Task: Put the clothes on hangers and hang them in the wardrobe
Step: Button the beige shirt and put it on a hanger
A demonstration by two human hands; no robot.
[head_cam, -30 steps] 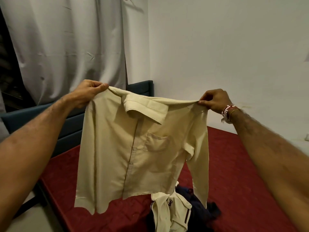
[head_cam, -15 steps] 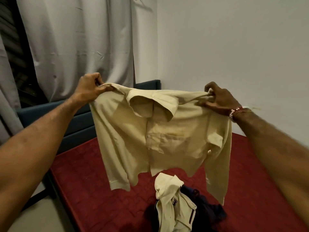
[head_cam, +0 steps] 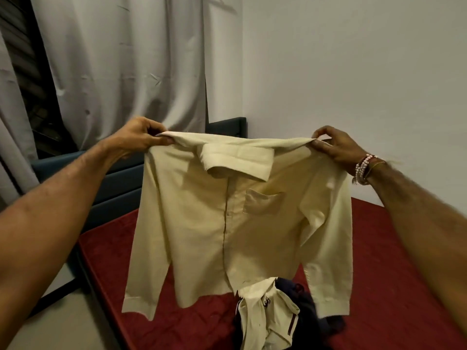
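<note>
A cream long-sleeved shirt (head_cam: 227,223) with a collar and a chest pocket hangs spread out in the air over the bed. My left hand (head_cam: 141,136) pinches its left shoulder and my right hand (head_cam: 333,145), with bead bracelets on the wrist, pinches its right shoulder. Both sleeves dangle down at the sides. Under the shirt's hem lies a pile of clothes (head_cam: 275,317) with a cream garment on top of dark ones. No hanger and no wardrobe are in view.
The bed has a red mattress (head_cam: 391,286) and a dark blue headboard (head_cam: 118,183) at the left. Grey curtains (head_cam: 131,59) hang behind it, a white wall (head_cam: 353,72) stands to the right, and pale floor (head_cam: 58,324) shows at lower left.
The shirt has gone from bunched with its hem lifted to hanging straight and spread wide. Both hands keep their grip on the shoulders and have moved slightly apart.
</note>
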